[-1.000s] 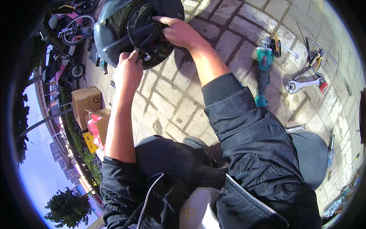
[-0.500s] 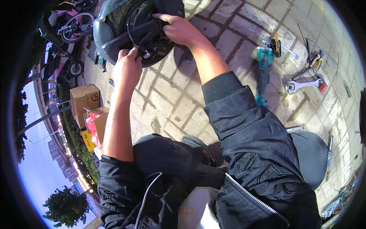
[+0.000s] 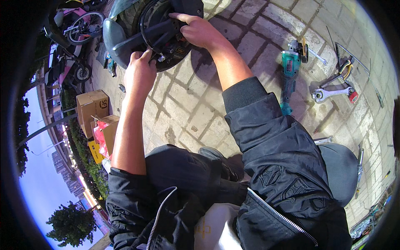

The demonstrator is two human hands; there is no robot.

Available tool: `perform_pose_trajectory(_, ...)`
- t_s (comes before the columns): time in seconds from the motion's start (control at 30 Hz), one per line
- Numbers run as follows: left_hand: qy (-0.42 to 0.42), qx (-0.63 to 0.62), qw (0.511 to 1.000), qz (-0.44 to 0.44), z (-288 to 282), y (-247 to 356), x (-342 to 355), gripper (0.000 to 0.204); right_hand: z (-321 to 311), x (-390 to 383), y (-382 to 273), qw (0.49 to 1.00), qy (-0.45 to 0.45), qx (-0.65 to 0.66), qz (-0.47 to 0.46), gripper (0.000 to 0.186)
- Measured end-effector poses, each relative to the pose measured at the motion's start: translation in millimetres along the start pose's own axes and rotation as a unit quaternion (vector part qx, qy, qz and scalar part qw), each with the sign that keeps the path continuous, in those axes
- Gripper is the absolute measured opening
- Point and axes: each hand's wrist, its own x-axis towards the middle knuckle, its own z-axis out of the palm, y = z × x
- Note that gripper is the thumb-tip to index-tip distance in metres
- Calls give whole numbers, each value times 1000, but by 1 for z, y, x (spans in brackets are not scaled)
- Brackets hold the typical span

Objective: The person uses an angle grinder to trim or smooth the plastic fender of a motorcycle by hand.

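Low over the paving, the scooter's rear wheel hub (image 3: 160,35) was steadied by the right hand (image 3: 200,31), grip clenched on its dark swing arm, so the left hand (image 3: 139,73) could pinch a small fitting at the hub's edge.

2 brown cardboard boxes (image 3: 92,109) stand at left, beside a red bag (image 3: 100,135) and yellow sign (image 3: 95,151).

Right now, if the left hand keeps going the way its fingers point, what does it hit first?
The left hand points up the frame at the wheel hub. Its fingertips look already at the hub's lower edge, by the black cable, so the hub comes first; depth is unclear.
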Motion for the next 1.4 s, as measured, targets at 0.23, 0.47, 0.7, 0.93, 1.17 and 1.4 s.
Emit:
perform_pose_trajectory(0.23, -1, 0, 1000, -2, 1, 2, 2, 36, -5, -1, -3, 1000, 2, 12, 19, 24)
perform_pose_trajectory(0.47, -4, 3, 1000, -8, -1, 1, 0, 37, -7, -1, -15, 989, 11, 132, 59, 62)
perform_pose_trajectory(0.7, -7, 0, 1000, -13, -1, 3, 1, 38, -3, -2, -8, 996, 30, 84, 28, 62)
perform_pose_trajectory(0.93, -7, -6, 1000, -14, -7, 7, 0, 39, -5, -3, -15, 989, 10, 130, 72, 63)
perform_pose_trajectory(1.17, -5, -6, 1000, -13, -5, 7, 1, 39, -5, -1, -10, 991, 9, 114, 63, 61)
perform_pose_trajectory(1.4, -4, -4, 1000, -18, -8, 7, -1, 39, 1, -1, -10, 990, 23, 132, 48, 62)
